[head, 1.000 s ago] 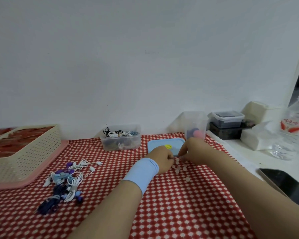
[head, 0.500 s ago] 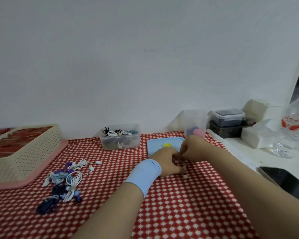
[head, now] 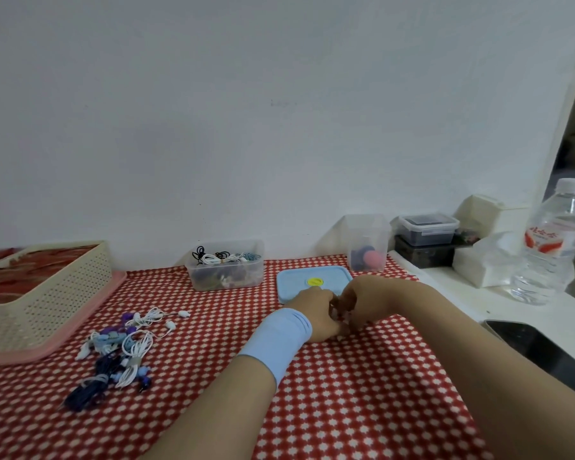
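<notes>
seeing small pieces (head: 343, 323) just before blue lid (head: 291, 281), between hands; right hand (head: 367, 300) pinches them, left hand (head: 314, 313) curled, hold i cannot tell.

1. Tablecloth (head: 346, 393) under my arms: woven cloth, matt, red-and-white check.
2. Wristband (head: 276, 340) at my left hand (head: 316, 313): soft pale blue knit, matt.
3. Basket (head: 57, 293): cream plastic, perforated walls, dull sheen; the tray (head: 90, 323) beneath it is smooth pink plastic.
4. Storage box (head: 226, 277): clear plastic, slightly cloudy.
5. Lid (head: 289, 283): smooth light blue plastic with a yellow plastic disc (head: 314, 281).
6. Earphone cables (head: 136, 346): smooth white and dark plastic sheathing.
7. Water bottle (head: 551, 247): clear glossy plastic, ribbed, with a printed label.
8. Phone (head: 538, 346): black, glossy, reflective face.
9. Wall (head: 279, 127): white, matt.
</notes>
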The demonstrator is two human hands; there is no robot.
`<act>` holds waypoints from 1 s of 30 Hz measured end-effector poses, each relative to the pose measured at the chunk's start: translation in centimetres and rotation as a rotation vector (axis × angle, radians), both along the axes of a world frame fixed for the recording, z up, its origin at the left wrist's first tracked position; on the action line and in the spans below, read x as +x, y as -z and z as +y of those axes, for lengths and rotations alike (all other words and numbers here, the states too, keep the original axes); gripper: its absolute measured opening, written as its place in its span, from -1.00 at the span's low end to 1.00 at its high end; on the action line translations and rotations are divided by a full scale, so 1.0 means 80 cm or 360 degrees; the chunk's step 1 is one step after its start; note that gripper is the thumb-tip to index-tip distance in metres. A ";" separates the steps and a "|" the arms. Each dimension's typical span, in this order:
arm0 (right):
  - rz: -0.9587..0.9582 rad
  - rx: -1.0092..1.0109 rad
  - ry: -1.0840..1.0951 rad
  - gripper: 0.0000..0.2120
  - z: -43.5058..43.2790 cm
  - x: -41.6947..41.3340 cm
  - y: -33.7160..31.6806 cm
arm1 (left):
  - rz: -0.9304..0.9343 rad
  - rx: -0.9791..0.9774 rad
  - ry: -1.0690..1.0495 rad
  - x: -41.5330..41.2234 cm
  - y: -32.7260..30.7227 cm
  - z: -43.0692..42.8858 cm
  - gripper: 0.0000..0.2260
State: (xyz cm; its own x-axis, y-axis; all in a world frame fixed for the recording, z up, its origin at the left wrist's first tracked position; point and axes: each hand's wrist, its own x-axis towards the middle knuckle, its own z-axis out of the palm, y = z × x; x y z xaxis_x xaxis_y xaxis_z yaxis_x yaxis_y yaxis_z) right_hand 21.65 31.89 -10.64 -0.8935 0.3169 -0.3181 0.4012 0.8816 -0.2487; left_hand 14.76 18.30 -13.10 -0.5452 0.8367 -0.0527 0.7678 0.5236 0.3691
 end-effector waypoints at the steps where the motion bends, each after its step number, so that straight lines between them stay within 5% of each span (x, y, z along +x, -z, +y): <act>1: 0.0024 -0.0015 -0.0001 -0.81 -0.002 0.001 0.001 | -0.0002 -0.0020 0.0001 -0.001 -0.002 -0.003 -0.62; 3: 0.0068 -0.0038 -0.0010 -0.77 -0.003 0.000 0.004 | -0.0042 -0.0023 -0.0015 -0.002 -0.004 -0.008 -0.64; 7: 0.0100 -0.0066 -0.0009 -0.74 -0.009 -0.006 0.007 | -0.0158 -0.0176 -0.0054 -0.002 -0.007 -0.019 -0.27; 13: 0.0180 -0.0194 -0.0021 -0.82 -0.023 -0.015 0.006 | -0.0001 -0.0039 -0.0107 -0.012 -0.009 -0.027 -0.84; 30: 0.0366 -0.0603 -0.0157 -0.73 -0.108 -0.080 -0.016 | -0.0038 0.0134 -0.0324 -0.080 -0.018 -0.136 -0.77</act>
